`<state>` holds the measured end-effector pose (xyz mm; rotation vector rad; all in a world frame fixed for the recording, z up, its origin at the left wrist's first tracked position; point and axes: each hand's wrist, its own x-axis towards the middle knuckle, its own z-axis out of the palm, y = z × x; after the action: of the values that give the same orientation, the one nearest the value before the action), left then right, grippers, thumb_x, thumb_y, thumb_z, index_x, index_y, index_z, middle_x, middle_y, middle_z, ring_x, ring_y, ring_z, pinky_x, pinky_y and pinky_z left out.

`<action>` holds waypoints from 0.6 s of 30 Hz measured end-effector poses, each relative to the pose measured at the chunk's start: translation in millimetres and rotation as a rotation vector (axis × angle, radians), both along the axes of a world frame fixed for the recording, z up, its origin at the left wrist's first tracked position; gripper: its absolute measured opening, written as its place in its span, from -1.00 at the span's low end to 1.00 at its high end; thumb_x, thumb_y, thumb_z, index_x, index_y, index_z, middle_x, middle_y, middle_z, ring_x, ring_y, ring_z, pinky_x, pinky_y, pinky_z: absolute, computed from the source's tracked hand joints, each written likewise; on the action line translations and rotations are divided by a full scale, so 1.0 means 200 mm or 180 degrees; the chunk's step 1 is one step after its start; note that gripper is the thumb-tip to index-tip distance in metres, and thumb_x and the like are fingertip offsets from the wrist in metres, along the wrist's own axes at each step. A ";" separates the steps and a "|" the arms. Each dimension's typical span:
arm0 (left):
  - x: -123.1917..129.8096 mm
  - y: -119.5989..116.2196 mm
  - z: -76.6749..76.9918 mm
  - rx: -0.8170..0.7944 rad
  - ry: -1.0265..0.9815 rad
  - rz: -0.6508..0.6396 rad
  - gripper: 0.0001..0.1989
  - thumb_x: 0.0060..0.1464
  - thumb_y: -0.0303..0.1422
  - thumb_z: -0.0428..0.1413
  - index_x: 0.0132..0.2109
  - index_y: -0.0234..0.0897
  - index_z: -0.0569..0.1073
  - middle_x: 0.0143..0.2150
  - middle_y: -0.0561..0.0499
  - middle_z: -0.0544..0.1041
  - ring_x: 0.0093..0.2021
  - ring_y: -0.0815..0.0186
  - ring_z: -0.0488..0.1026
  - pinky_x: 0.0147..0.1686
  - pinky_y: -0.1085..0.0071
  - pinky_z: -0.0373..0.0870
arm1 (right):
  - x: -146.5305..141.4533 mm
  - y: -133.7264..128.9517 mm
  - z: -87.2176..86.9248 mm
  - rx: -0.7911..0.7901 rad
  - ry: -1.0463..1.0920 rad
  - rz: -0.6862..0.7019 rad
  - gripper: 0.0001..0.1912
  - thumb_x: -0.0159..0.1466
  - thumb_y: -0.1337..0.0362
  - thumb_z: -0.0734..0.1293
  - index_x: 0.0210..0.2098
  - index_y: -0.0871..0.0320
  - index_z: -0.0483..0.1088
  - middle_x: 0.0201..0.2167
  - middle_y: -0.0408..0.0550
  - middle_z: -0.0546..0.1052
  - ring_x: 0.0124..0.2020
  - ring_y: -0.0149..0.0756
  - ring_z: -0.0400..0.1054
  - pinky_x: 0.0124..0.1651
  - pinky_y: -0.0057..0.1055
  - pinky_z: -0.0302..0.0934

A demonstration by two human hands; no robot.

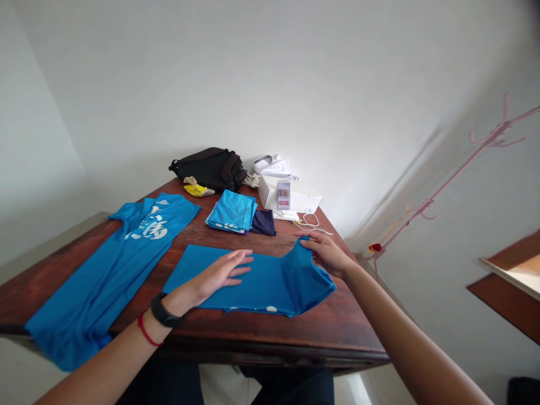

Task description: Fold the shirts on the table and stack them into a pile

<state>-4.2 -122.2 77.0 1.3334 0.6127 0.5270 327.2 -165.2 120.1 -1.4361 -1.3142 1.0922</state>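
Note:
A blue cloth (pixel 261 281), folded into a long strip, lies across the front of the wooden table (pixel 139 304). My left hand (pixel 225 270) rests flat on its left half, fingers spread. At the cloth's right end, my right hand (pixel 323 250) pinches the far corner between thumb and fingers, and that end is raised a little. White print shows along the near edge. To the left, a blue T-shirt (pixel 113 275) with white lettering is spread out lengthwise, its lower end hanging over the table's front edge. Folded light blue clothes (pixel 232 211) sit in a stack behind the strip.
Dark folded cloth (pixel 264 222) lies beside the stack. Farther back are a black bag (pixel 208 169), a yellow item (pixel 196 190), a white box (pixel 291 194), a white bag (pixel 274 167) and a white cable (pixel 312 225). A pink coat stand (pixel 459 169) leans at the right.

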 end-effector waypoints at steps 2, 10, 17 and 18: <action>0.04 0.01 0.05 -0.0686 -0.0272 -0.0284 -0.31 0.28 0.16 0.00 0.38 -0.10 0.26 0.41 -0.20 0.32 0.31 -0.02 0.38 0.14 0.03 0.44 | -0.15 0.04 0.04 -0.0039 0.0116 0.0137 -0.51 0.24 0.12 0.48 0.13 0.06 0.46 -0.48 -0.22 0.47 -0.52 -0.42 0.39 -0.51 -0.53 0.32; 0.11 0.05 0.11 -0.0926 -0.0166 -0.0282 -0.30 0.11 -0.10 0.33 0.31 -0.15 0.30 0.06 -0.13 0.60 -0.13 0.18 0.61 -0.19 0.32 0.52 | -0.64 0.24 -0.02 -0.0285 0.0184 0.0106 -0.46 0.25 0.31 0.48 0.21 0.11 0.37 -0.42 -0.19 0.55 -0.57 -0.39 0.46 -0.54 -0.45 0.42; 0.04 0.13 -0.06 -0.0237 0.0049 0.0290 -0.26 -0.06 -0.45 0.31 0.29 -0.20 0.32 0.20 -0.21 0.54 0.24 -0.06 0.45 0.21 0.05 0.37 | -0.75 0.33 -0.13 -0.0312 0.0228 0.0531 -0.38 0.36 0.18 0.39 0.35 0.12 0.20 -0.40 -0.10 0.62 -0.50 -0.25 0.56 -0.52 -0.43 0.40; 0.02 0.15 -0.08 -0.0244 0.0160 0.0302 -0.32 -0.05 -0.41 0.30 0.25 -0.22 0.35 0.16 -0.21 0.57 0.21 -0.08 0.47 0.20 0.03 0.38 | -0.73 0.34 -0.15 -0.0181 0.0162 0.0472 -0.41 0.37 0.15 0.38 0.33 0.14 0.23 -0.39 -0.08 0.63 -0.49 -0.25 0.56 -0.51 -0.43 0.39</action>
<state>0.6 -93.1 60.8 1.2526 0.7333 0.5430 181.1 -96.6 89.5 -1.3597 -1.3805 1.2645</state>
